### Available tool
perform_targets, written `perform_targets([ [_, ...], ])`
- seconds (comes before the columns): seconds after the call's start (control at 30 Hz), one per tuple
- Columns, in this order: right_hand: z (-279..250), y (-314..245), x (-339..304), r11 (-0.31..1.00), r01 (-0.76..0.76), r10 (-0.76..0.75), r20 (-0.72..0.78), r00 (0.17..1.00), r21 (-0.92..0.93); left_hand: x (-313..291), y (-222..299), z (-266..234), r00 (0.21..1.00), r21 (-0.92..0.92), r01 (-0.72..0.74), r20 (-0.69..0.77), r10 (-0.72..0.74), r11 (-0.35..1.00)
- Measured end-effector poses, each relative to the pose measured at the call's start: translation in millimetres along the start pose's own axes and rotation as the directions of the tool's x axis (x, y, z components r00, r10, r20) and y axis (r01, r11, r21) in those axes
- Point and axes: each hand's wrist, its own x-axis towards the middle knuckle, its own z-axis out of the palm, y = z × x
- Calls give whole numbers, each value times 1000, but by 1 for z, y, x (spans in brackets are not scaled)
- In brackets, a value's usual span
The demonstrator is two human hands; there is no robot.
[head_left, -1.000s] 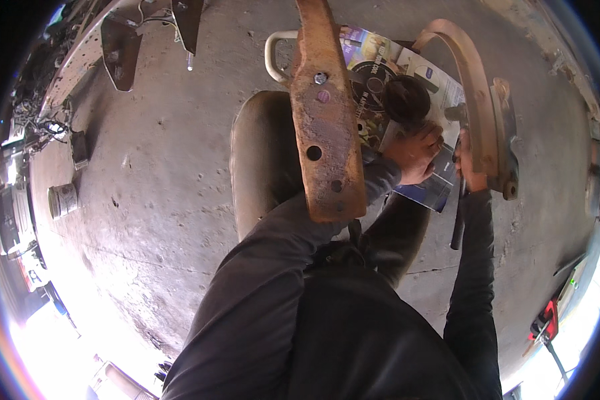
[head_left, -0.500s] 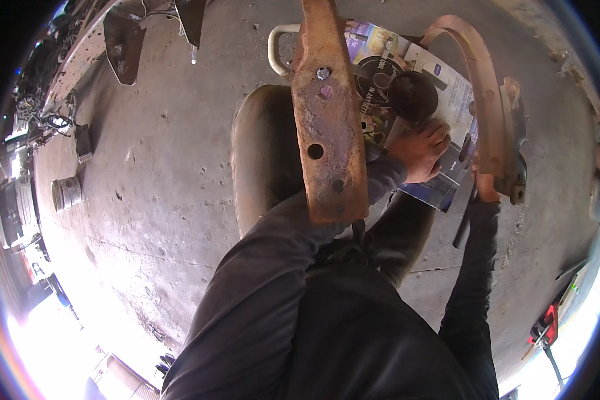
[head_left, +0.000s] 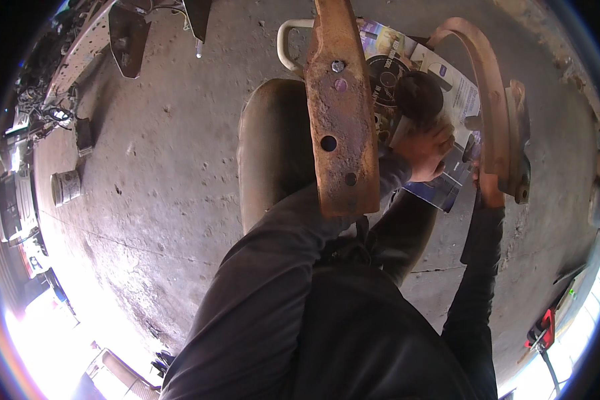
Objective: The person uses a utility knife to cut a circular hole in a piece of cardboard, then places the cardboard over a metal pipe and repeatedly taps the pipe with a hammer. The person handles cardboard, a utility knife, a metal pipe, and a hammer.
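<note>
My left hand (head_left: 428, 152) is closed, knuckles up, just below a dark round part (head_left: 419, 97); what its fingers hold is hidden. My right hand (head_left: 491, 191) is partly covered by a curved rusty metal arm (head_left: 488, 100), its visible fingers bent. A dark, flat bar-like piece (head_left: 470, 230) runs from beside this hand along my wrist; the grip on it is unclear. Near these fingers a short grey stub (head_left: 473, 123) sticks out from the curved arm. A rusty steel beam (head_left: 343, 120) with holes and a bolt head (head_left: 338, 66) crosses above my left forearm.
A printed cardboard sheet (head_left: 457, 87) lies under the work on the concrete floor (head_left: 160, 147). A cream curved tube (head_left: 284, 47) stands beyond my knee. At left are a small can (head_left: 65, 188) and tangled wires (head_left: 43, 110); a red-and-black tool (head_left: 545, 330) is at lower right.
The beam and curved arm appear slightly farther right in view. The dark piece beside my right wrist has shifted and looks broader. My left hand stays closed below the round part.
</note>
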Motion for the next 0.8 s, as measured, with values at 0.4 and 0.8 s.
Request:
perform_targets([
  [0.4,18,-4,-38,963,206,-241,-212,947,-172,2,-5,9,999,-98,-29,-22,27,995],
  [0.8,39,-14,-54,940,289,-324,-203,924,-182,3,-2,0,999,-157,51,24,-48,986],
])
